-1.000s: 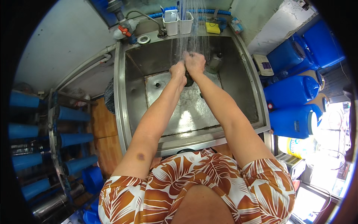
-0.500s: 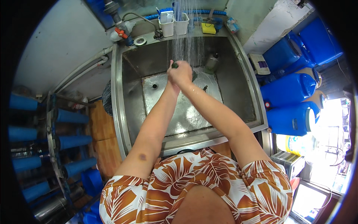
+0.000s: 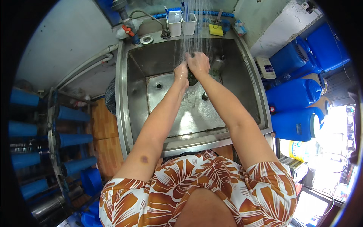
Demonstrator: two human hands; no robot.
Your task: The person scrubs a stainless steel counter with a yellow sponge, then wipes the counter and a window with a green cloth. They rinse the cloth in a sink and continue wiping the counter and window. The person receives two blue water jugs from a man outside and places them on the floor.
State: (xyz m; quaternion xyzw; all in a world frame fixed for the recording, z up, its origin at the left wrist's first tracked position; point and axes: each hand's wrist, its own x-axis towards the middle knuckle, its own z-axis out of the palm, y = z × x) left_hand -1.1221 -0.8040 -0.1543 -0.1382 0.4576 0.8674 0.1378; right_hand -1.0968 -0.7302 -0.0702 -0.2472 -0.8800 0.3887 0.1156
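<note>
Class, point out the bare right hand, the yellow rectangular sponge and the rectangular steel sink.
Bare right hand (image 3: 199, 64): head view, its back.
Yellow rectangular sponge (image 3: 216, 30): head view, front.
Rectangular steel sink (image 3: 121, 94): head view, left rim.

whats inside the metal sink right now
The metal sink holds a bottle at its back right and a dark thing, partly hidden by the left hand and right hand; whatever lies directly beneath them is covered.
</note>
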